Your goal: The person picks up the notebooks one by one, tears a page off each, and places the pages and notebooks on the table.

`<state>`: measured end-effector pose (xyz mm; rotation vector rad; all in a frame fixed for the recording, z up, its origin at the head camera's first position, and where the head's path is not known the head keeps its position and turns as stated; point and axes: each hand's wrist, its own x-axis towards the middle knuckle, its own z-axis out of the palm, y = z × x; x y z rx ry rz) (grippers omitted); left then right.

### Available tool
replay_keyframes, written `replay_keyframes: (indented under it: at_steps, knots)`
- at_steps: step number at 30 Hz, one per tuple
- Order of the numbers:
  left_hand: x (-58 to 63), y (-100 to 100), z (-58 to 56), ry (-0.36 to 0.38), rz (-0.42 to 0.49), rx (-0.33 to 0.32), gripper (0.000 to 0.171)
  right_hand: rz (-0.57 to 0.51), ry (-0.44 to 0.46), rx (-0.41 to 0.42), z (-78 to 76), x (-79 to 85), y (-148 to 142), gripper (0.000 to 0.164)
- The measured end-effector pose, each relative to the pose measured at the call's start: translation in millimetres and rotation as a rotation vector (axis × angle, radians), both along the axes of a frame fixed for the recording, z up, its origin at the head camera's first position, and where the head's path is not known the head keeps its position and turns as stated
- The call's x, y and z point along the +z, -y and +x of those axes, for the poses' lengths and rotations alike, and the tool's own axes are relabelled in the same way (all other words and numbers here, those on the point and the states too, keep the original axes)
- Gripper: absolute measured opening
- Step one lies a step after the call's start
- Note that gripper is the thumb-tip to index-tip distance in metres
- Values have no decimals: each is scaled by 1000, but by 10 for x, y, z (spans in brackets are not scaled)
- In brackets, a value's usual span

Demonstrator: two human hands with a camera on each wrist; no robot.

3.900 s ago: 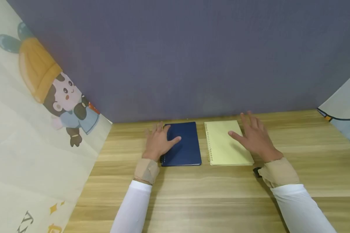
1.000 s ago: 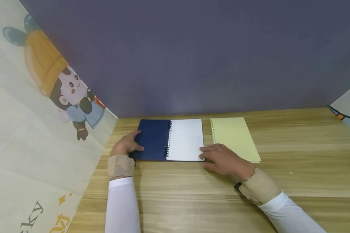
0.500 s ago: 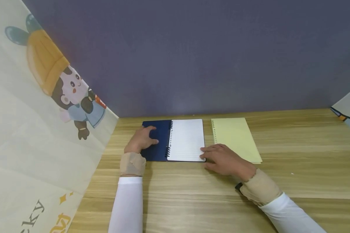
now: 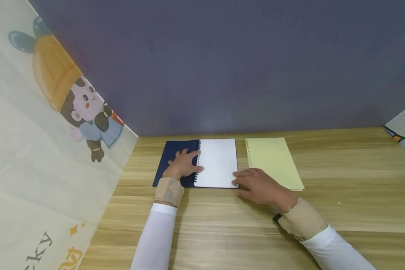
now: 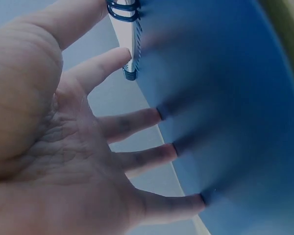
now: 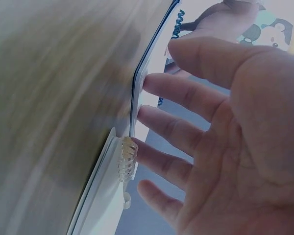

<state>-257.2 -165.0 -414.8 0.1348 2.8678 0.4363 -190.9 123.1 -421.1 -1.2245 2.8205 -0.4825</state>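
A spiral notebook (image 4: pixel 219 157) lies open on the table, its white lined page on the right and its dark blue cover (image 4: pixel 164 159) folded out to the left. My left hand (image 4: pixel 182 164) is spread over the cover beside the coil; in the left wrist view, several fingertips touch the blue surface. Thumb and index finger reach over the spiral binding (image 5: pixel 131 29). At the page's lower right edge, my right hand (image 4: pixel 261 186) rests its fingertips, fingers extended and apart in the right wrist view. A closed pale yellow spiral notebook (image 4: pixel 271 157) lies just beyond that hand.
The wood-grain table (image 4: pixel 222 232) meets a grey-purple panel (image 4: pixel 222 67) behind the notebooks. A white wall sheet with a printed cartoon figure (image 4: pixel 87 101) stands on the left. A black cable (image 4: pixel 401 135) runs at the far right edge.
From both notebooks closed, the blue one has come open to a lined page. Over the last second my left hand has slid right across the cover to the coil; my right hand has stayed put.
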Motion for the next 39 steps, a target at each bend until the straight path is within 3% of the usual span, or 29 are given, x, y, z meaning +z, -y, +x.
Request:
replay_keyframes:
  at_steps: [6, 9, 12, 16, 21, 24, 30, 39]
  knots:
    - [11, 1, 17, 16, 15, 13, 71, -17, -8, -3, 15, 35, 42, 38]
    - [20, -15, 10, 11, 19, 16, 71, -39, -42, -14, -93, 109, 58, 41]
    - [18, -33, -8, 10, 13, 21, 71, -49, -43, -40, -337, 175, 111, 45]
    - [23, -46, -23, 12, 1, 24, 71, -7, 6, -116, -771, 184, 254, 55]
    - [10, -65, -24, 14, -12, 43, 71, 91, 58, -212, -1251, 52, 376, 78]
    - [-7, -82, -22, 23, -11, 40, 71, 154, 102, -272, -1417, -13, 367, 90]
    - [-25, -97, -26, 4, 0, 40, 71, 204, 116, -324, -1530, -23, 349, 94]
    - [-17, -67, -30, 11, -6, 47, 72, 187, 86, -342, -1540, -48, 419, 94]
